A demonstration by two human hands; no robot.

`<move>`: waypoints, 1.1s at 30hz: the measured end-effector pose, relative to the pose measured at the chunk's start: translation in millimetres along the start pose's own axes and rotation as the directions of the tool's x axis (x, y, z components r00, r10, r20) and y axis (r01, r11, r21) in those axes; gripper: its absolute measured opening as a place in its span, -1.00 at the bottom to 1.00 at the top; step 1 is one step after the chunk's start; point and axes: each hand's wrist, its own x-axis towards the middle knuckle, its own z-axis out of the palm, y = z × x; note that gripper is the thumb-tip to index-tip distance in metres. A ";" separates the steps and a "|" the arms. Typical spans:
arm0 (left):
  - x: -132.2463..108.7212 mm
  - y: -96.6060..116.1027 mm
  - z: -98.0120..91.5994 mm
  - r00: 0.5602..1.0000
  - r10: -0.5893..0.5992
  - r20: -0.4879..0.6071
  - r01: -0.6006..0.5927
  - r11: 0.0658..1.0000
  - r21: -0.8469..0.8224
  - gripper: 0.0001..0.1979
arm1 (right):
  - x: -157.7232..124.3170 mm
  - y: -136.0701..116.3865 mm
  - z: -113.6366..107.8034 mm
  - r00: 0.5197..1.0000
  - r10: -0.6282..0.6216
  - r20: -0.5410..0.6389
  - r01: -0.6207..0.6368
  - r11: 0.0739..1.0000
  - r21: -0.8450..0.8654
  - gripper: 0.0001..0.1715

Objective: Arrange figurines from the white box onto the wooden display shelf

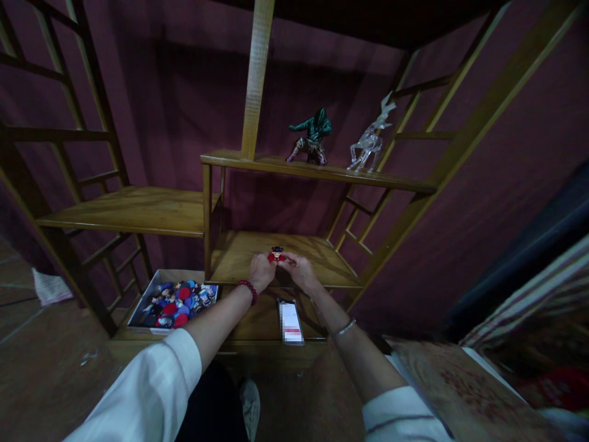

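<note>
Between my two hands is a small red figurine (277,253) with dark hair in two buns. My left hand (262,271) pinches it from the left, and a dark red bead bracelet circles that wrist. From the other side, the fingers of my right hand (298,270) close on the same figurine; a silver bangle is on this forearm. Both hands are at the front edge of the lower middle shelf (234,253). The figurine's lower part is hidden by my fingers. Below my hands lies a phone (291,322) with a lit screen.
An open box (156,282) of small figures and red and blue round pieces stands at lower left. On the upper shelf (271,164) are a dark green hooded figure (316,132) and a clear deer figure (370,138). A wooden post (257,80) rises above the shelf.
</note>
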 end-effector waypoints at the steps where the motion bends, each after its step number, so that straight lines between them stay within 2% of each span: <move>1: -0.1 0.4 -1.1 1.000 -0.001 0.002 0.001 1.000 0.000 -0.76 | 0.6 -0.4 0.3 1.000 -0.003 -0.003 0.003 1.000 -0.003 -0.63; 9: 2.2 3.5 -4.8 1.000 -0.016 0.018 0.016 1.000 0.012 -0.78 | 5.4 0.0 -0.6 1.000 0.012 -0.017 -0.012 1.000 0.011 -0.62; 21: 3.9 17.7 0.6 0.997 -0.042 0.069 0.038 0.998 0.051 -0.74 | 8.8 9.8 -15.1 0.999 -0.027 -0.022 0.026 1.000 -0.010 -0.62; 26: 3.6 18.6 0.5 0.998 -0.023 0.052 0.019 0.997 0.070 -0.73 | 9.1 7.4 -16.3 0.999 -0.035 -0.008 0.035 0.999 -0.027 -0.58; 33: 4.2 18.1 -5.0 0.999 -0.025 0.034 0.020 0.992 0.127 -0.72 | 12.2 2.1 -10.8 0.999 -0.043 -0.009 0.043 0.999 0.008 -0.63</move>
